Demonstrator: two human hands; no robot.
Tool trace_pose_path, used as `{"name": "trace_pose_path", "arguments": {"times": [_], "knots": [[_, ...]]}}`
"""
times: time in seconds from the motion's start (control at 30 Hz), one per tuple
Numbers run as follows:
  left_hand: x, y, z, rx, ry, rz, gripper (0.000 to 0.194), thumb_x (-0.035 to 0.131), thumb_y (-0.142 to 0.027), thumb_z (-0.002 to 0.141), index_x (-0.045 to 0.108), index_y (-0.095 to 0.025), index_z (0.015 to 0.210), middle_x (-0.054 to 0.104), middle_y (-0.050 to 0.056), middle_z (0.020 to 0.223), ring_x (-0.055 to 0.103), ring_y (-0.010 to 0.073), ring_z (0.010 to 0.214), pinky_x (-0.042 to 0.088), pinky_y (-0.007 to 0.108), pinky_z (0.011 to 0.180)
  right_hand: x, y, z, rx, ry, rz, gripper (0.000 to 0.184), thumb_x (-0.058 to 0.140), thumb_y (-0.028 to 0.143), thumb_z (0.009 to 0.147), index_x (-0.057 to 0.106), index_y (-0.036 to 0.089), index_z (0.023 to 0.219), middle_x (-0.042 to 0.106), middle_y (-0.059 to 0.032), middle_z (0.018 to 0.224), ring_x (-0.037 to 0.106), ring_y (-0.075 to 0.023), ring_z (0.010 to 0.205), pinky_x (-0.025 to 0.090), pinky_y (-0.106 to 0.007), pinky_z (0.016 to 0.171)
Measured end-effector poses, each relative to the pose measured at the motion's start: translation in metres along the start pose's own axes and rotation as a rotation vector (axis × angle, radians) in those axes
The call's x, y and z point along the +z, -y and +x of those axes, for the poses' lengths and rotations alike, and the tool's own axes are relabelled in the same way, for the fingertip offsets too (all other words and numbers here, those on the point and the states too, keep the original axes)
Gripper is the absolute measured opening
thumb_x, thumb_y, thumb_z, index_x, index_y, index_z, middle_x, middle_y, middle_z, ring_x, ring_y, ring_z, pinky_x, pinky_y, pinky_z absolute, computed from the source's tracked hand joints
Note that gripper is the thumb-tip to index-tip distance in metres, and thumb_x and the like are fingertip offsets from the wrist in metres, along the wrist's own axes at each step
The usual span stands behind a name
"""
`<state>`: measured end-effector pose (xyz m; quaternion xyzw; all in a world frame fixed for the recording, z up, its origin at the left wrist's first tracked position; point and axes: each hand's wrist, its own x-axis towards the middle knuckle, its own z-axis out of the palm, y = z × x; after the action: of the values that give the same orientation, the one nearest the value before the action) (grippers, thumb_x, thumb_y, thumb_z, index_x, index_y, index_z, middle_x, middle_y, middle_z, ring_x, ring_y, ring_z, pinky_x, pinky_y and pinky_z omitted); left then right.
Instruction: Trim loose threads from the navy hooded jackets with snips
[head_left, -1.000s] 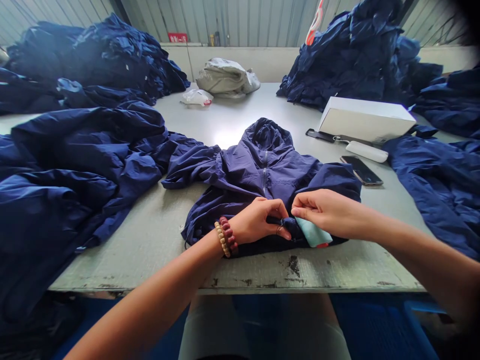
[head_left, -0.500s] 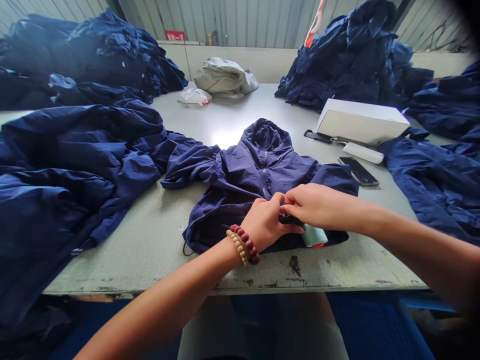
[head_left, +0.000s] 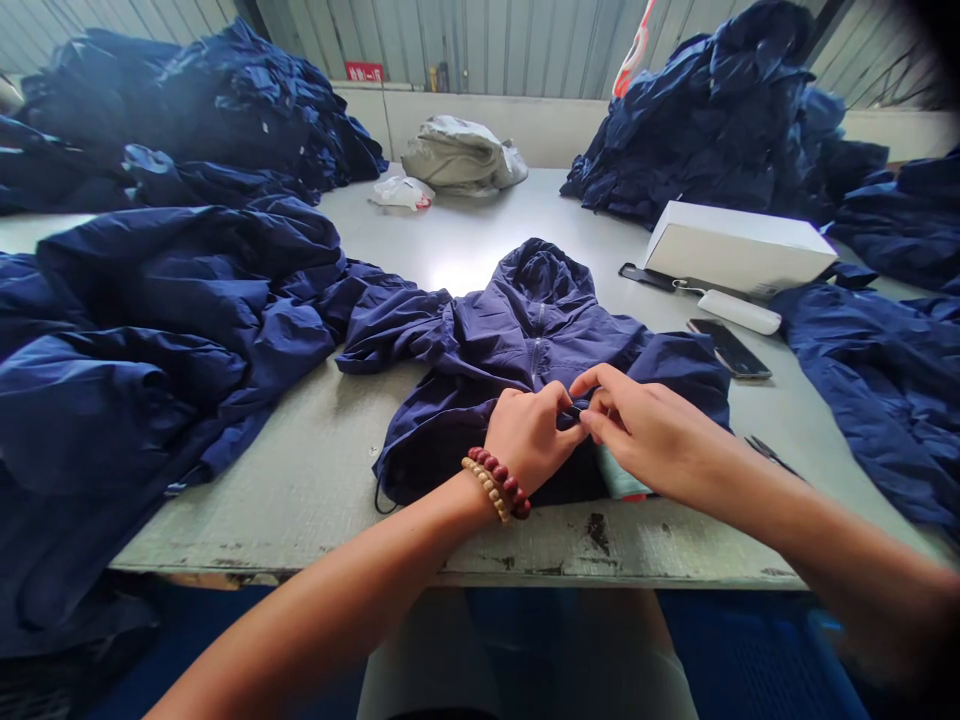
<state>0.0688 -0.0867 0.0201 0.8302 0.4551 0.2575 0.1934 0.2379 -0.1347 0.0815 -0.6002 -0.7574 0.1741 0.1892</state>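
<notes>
A navy hooded jacket (head_left: 480,335) with a front zipper lies spread before me, its hood pointing away. Beaded bracelets circle the wrist of my left hand (head_left: 531,425), which is closed on a dark bit of the jacket near its lower front. Against it, my right hand (head_left: 637,420) pinches the same small area with thumb and fingers, its index finger arched above. My fingers partly hide the dark bit, so its exact kind is unclear. Beneath my right hand, a pale green flat item (head_left: 619,475) with a red corner shows by the hem.
To the right lie thread snips (head_left: 772,457), a phone (head_left: 729,348), a white oblong device (head_left: 741,311) and a white box (head_left: 742,245). Navy garments (head_left: 172,290) are heaped at left, with another pile (head_left: 697,120) at back right. A wrapped bundle (head_left: 461,155) sits at the back.
My right hand has shifted slightly right and lower, its index finger now lifted. Snips have come into view beside my right forearm. The whole view has shifted a little.
</notes>
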Motion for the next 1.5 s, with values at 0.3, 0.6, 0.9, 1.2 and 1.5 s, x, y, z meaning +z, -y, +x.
{"name": "trace_pose_path", "arguments": {"times": [0.3, 0.6, 0.9, 1.2, 1.5], "knots": [[-0.002, -0.001, -0.001, 0.026, 0.082, 0.049, 0.013, 0.064, -0.018, 0.095, 0.068, -0.02, 0.108, 0.079, 0.004, 0.087, 0.075, 0.0276, 0.084, 0.049, 0.041, 0.092, 0.029, 0.006, -0.01, -0.111, -0.017, -0.06, 0.016, 0.039, 0.023, 0.108, 0.045, 0.021, 0.123, 0.075, -0.0071, 0.089, 0.071, -0.0243, 0.075, 0.044, -0.032, 0.068], [-0.003, 0.017, 0.007, -0.007, 0.102, -0.47, 0.02, 0.075, -0.038, 0.098, 0.075, -0.022, 0.11, 0.081, 0.004, 0.104, 0.075, 0.0234, 0.101, 0.055, 0.033, 0.092, 0.032, -0.017, -0.028, -0.025, -0.121, 0.124, 0.017, 0.048, 0.029, 0.107, 0.047, 0.023, 0.123, 0.073, 0.0005, 0.079, 0.061, -0.0174, 0.056, 0.041, -0.03, 0.058], [-0.028, 0.036, 0.016, 0.053, 0.439, -0.787, 0.03, 0.081, -0.02, 0.087, 0.074, -0.017, 0.116, 0.08, 0.008, 0.122, 0.074, 0.0221, 0.117, 0.054, 0.035, 0.107, 0.027, -0.018, -0.026, 0.0, -0.147, 0.135, 0.015, 0.056, 0.032, 0.105, 0.068, 0.024, 0.102, 0.066, 0.0025, 0.071, 0.055, -0.0149, 0.058, 0.039, -0.029, 0.058], [-0.006, 0.016, 0.004, 0.043, 0.061, -0.288, 0.019, 0.084, -0.029, 0.083, 0.068, -0.022, 0.09, 0.078, 0.0, 0.091, 0.072, 0.0202, 0.085, 0.052, 0.033, 0.084, 0.021, -0.013, -0.029, 0.09, -0.22, 0.115, 0.019, 0.061, 0.036, 0.103, 0.073, 0.024, 0.095, 0.063, 0.0037, 0.064, 0.054, -0.0146, 0.054, 0.039, -0.029, 0.057], [0.008, -0.002, -0.005, 0.093, -0.04, -0.029, 0.04, 0.077, -0.016, 0.083, 0.052, -0.022, 0.113, 0.07, -0.001, 0.088, 0.068, 0.0216, 0.079, 0.051, 0.038, 0.096, 0.013, -0.005, -0.004, 0.114, -0.253, 0.028, 0.017, 0.06, 0.032, 0.101, 0.072, 0.024, 0.092, 0.064, 0.0045, 0.064, 0.052, -0.0141, 0.055, 0.036, -0.029, 0.059]]}}
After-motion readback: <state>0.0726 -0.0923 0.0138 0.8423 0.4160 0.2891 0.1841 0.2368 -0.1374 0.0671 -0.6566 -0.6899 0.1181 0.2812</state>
